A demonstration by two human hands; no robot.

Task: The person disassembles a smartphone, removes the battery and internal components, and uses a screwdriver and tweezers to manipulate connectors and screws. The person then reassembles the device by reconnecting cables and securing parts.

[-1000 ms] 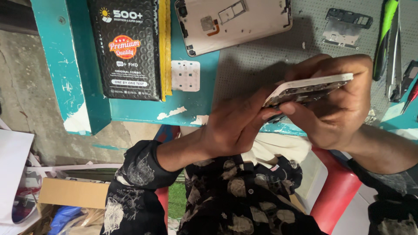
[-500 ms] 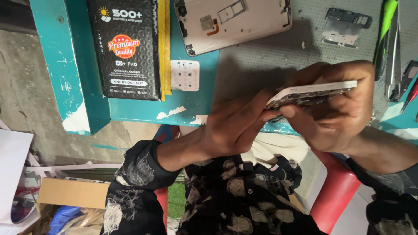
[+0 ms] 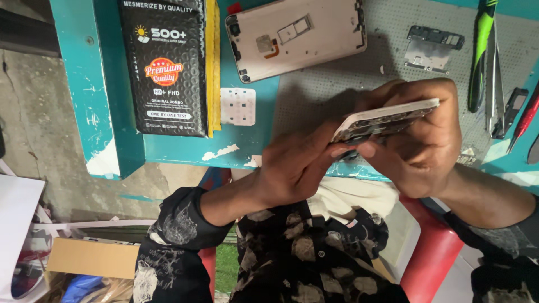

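Pale flat phone frame (image 3: 387,119) — both hands' grip

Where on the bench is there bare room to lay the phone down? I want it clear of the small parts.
The grey mat lies bare between the back cover above and the phone held by the left hand and right hand. A narrower teal strip runs below the small white pad. The right edge is crowded with the bracket and tools.
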